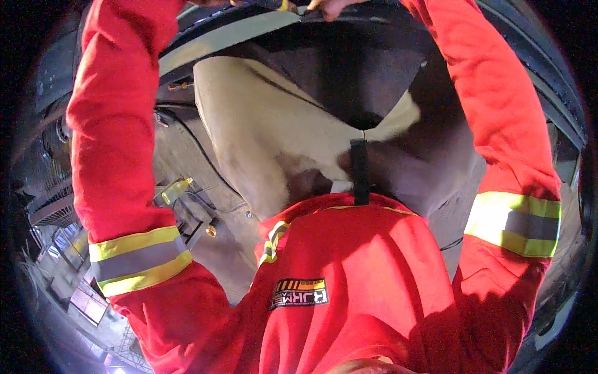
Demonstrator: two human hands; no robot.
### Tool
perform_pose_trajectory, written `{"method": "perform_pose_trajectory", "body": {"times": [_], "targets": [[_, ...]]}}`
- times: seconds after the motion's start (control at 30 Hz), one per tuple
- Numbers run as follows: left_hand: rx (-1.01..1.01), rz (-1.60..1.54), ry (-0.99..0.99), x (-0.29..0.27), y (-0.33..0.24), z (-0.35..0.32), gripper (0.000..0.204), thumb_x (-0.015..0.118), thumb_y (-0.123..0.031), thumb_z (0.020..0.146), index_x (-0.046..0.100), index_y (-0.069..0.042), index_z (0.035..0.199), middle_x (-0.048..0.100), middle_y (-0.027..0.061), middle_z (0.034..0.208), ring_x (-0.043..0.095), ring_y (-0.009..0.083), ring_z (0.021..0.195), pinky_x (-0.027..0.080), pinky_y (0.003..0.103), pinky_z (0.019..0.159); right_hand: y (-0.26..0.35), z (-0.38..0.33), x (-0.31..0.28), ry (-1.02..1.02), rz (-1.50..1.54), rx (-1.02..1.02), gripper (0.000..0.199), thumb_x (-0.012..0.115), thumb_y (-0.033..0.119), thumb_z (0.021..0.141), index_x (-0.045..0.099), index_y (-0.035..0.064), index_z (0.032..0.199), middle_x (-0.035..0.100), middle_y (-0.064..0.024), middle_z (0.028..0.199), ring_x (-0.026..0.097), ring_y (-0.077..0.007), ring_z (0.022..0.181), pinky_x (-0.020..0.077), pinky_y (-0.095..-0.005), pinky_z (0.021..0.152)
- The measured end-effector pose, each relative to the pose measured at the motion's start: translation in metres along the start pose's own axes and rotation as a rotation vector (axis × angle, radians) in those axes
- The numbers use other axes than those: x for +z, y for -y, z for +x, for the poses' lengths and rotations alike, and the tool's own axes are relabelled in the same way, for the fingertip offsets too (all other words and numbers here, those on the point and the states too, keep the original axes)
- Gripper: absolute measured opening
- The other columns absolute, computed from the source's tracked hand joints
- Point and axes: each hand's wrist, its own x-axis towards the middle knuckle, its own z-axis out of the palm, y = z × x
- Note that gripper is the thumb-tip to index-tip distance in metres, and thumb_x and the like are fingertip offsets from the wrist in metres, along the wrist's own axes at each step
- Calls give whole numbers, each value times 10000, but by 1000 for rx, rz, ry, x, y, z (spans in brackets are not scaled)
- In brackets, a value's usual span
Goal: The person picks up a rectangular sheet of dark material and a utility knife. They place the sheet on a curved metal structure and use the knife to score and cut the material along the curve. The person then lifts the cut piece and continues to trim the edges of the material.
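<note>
My arms in red sleeves with reflective bands reach up to the top edge of the head view. There my right hand [332, 7] shows only in part, its fingers bent in at the end of a pale flat metal strip [233, 38]. What they pinch is too cut off to make out. Only a sliver of my left hand [215, 2] shows, so its fingers are hidden. Between the hands a small yellow piece [284, 5] shows beside something dark. A tan apron-like covering [249, 112] spreads over my legs, with a black strap [359, 171] at the waist.
A curved dark metal edge [542, 68] runs around the far right. On the floor at the left lie a black cable [199, 144], a yellow-green object [176, 191] and a small orange round piece [211, 231]. A dark mesh grille [53, 162] stands farther left.
</note>
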Motion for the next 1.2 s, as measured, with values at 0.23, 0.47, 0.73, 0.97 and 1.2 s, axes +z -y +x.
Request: {"method": "perform_pose_trajectory", "body": {"times": [0.23, 0.47, 0.73, 0.97, 1.2], "targets": [[58, -13, 54, -1, -2, 5, 289, 581, -290, 823, 699, -38, 902, 613, 67, 637, 557, 192, 520, 427, 349, 486, 2, -12, -2, 34, 45, 58, 464, 684, 352, 854, 631, 82, 1227, 693, -121, 1080, 615, -189, 962, 447, -325, 880], [121, 52, 42, -2, 5, 1, 282, 572, -286, 806, 704, -40, 836, 633, 101, 650, 592, 208, 536, 452, 374, 523, 13, -10, -5, 39, 26, 84, 505, 695, 342, 852, 600, 75, 1269, 692, -127, 1104, 623, -184, 974, 457, -327, 876], [279, 227, 78, -8, 10, 6, 352, 533, -327, 808, 696, -17, 836, 668, 156, 753, 640, 264, 670, 479, 412, 625, -1, -8, -4, 56, 21, 32, 477, 674, 307, 875, 591, 59, 1274, 692, -134, 1109, 631, -194, 973, 463, -322, 877], [222, 242, 26, -5, 5, 3, 375, 524, -345, 819, 704, -22, 880, 683, 161, 811, 651, 279, 720, 491, 418, 681, 6, -10, -9, 89, 49, 38, 478, 671, 293, 873, 585, 50, 1276, 688, -134, 1119, 628, -189, 979, 461, -320, 885], [172, 356, 112, -10, -4, 10, 379, 546, -347, 809, 716, -28, 922, 701, 162, 908, 673, 262, 830, 502, 412, 748, 19, -12, -12, 95, 17, 64, 488, 661, 288, 866, 575, 75, 1296, 691, -116, 1102, 614, -186, 970, 453, -320, 885]]}}
